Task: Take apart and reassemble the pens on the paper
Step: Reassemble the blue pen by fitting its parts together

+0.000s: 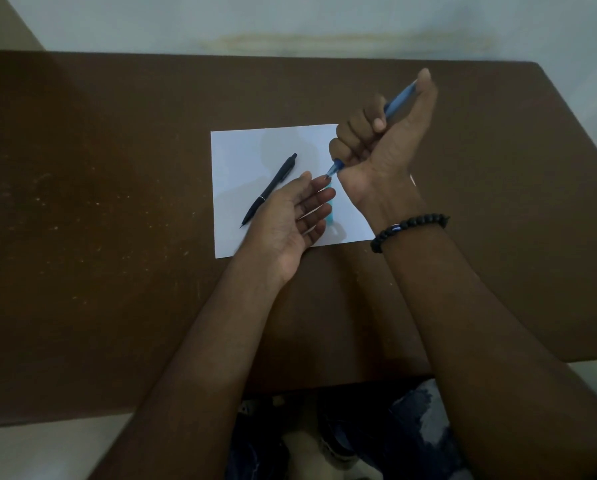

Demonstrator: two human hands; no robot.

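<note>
Brown wood runs under everything, the tabletop (117,202) bare but for one white sheet of paper (241,147) at its middle. Farthest out from my grip lies the black click pen (268,190), whole as far as I can judge, flat on the sheet with its tip toward me and its button away. It rests just beside the heel of my left hand (292,216), untouched, so I take it to be waiting its turn.

My left hand is spread, palm up, fingers apart and holding nothing. I keep it cupped just below the low end of the pen I grip, and I judge that is to catch whatever slides out. Under its fingertips a pale teal piece (330,213) lies on the paper; most of it is hidden and I cannot tell which part it is.

My right hand (376,140) is clamped in a fist around the blue pen (399,100), raised above the sheet. The barrel slants, upper end past my thumb, clear tip section (333,168) poking from the bottom of the fist toward my left fingertips, close but whether touching I cannot tell. Held tip-down like this, the pen would let its refill or spring drop into my waiting palm.

The only container here is that barrel, and what is inside it I cannot see. A black bead bracelet (408,226) sits on my right wrist.
</note>
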